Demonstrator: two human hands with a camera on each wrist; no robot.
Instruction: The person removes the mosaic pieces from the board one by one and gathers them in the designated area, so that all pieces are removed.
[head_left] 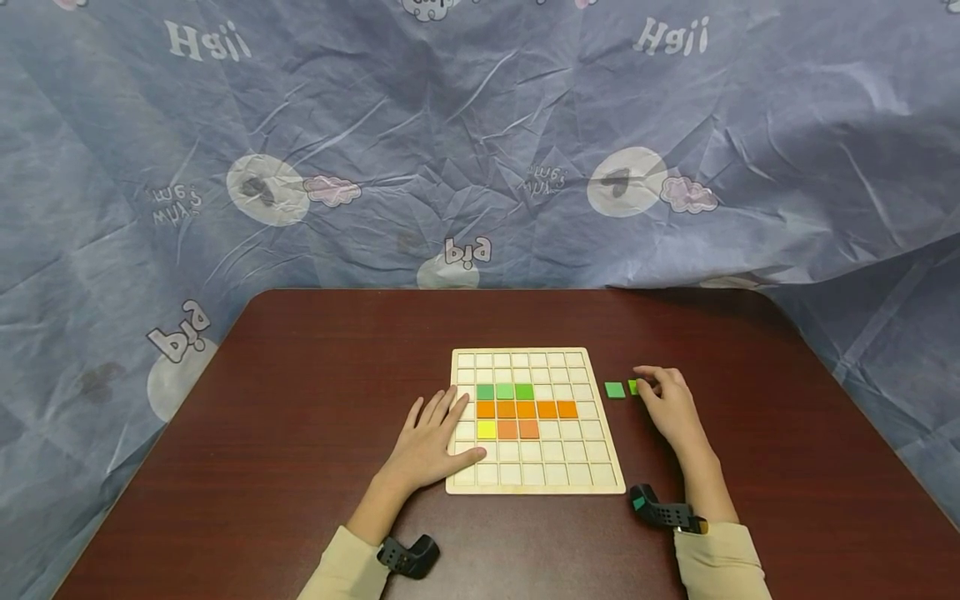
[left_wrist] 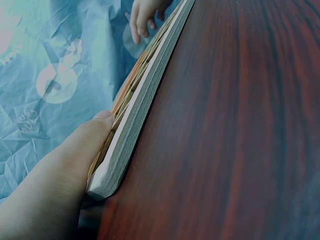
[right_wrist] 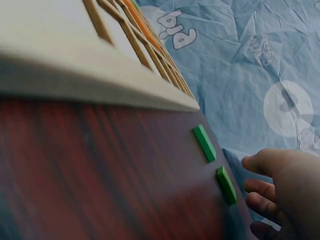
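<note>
A square wooden grid board (head_left: 536,484) lies on the table, part filled with coloured square tiles. Three green tiles (head_left: 505,391) form one row, several orange tiles (head_left: 527,409) the row below, then a yellow tile (head_left: 487,429) beside two darker orange ones. My left hand (head_left: 424,446) rests with spread fingers over the board's left edge; its thumb (left_wrist: 95,131) lies on the rim. Right of the board, my right hand (head_left: 670,406) hovers at a light green tile (right_wrist: 226,185), fingers bent and slightly apart from it. Another green tile (right_wrist: 204,143) lies between that one and the board.
The dark red-brown wooden table (head_left: 322,367) extends around the board. Behind it hangs a wrinkled blue-grey printed cloth (head_left: 420,125). Black straps with camera units sit on both wrists, the left unit (head_left: 411,557) and right unit (head_left: 663,510) close above the tabletop.
</note>
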